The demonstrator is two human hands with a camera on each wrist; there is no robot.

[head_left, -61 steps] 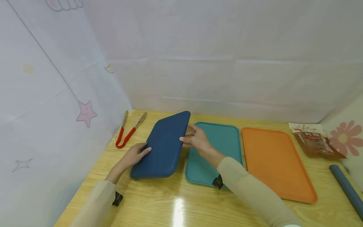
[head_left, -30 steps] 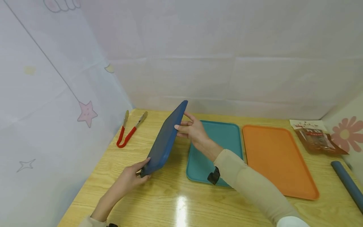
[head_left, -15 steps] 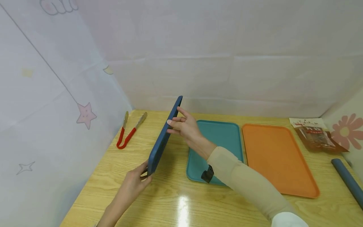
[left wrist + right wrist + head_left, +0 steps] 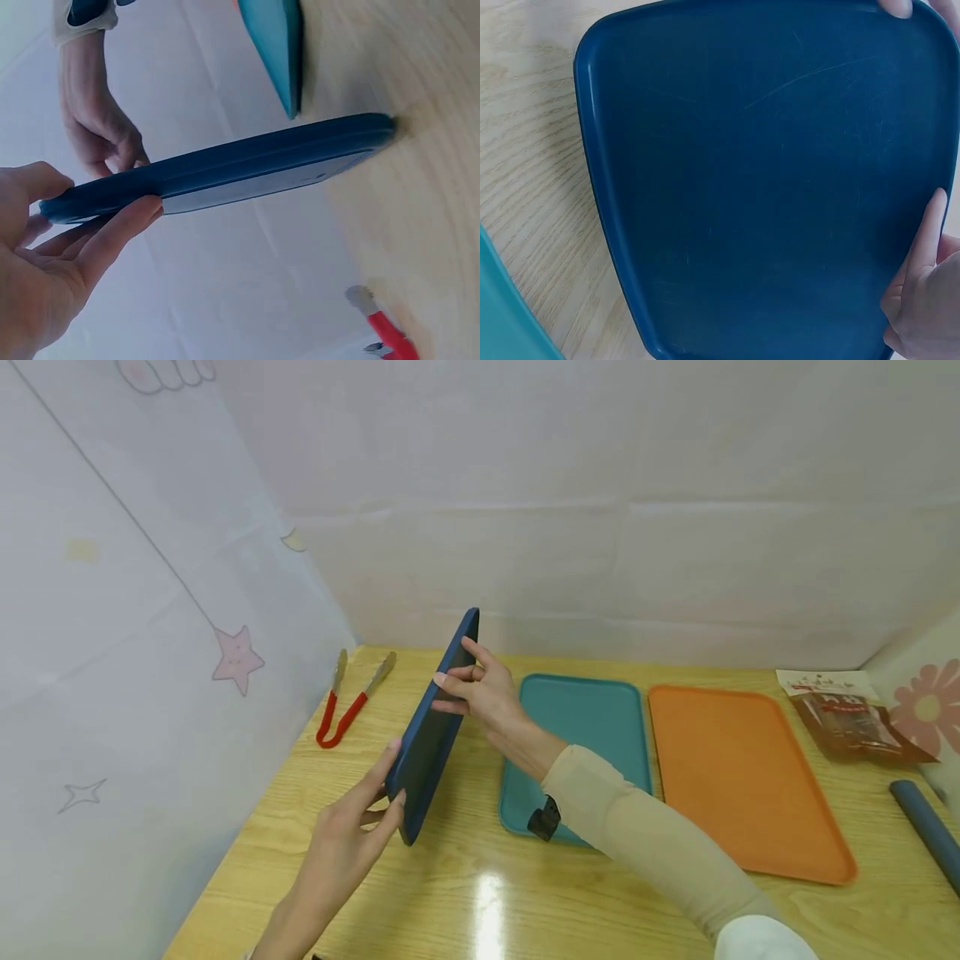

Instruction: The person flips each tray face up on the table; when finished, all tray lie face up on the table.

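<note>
A dark blue tray (image 4: 435, 743) stands tilted on its long side, almost upright, left of the teal tray (image 4: 592, 718). My left hand (image 4: 337, 831) grips its near upper corner between thumb and fingers. Farther along the same raised edge, my right hand (image 4: 487, 693) pinches the rim. The right wrist view shows the scratched, rimmed face of the blue tray (image 4: 765, 180), turned toward the right. In the left wrist view its lower end comes down close to the table; whether it touches I cannot tell.
Red-handled tongs (image 4: 351, 716) lie spread at the back left. To the right are an orange tray (image 4: 750, 777), a brown food packet (image 4: 847, 722) and a dark grey roll (image 4: 926, 831). Cloth walls (image 4: 480, 560) bound the wooden table (image 4: 450, 893) behind and at the sides.
The blue tray has turned from lying slanted to nearly upright, so its other face now points right. My left hand has shifted its grip to the near upper corner.
</note>
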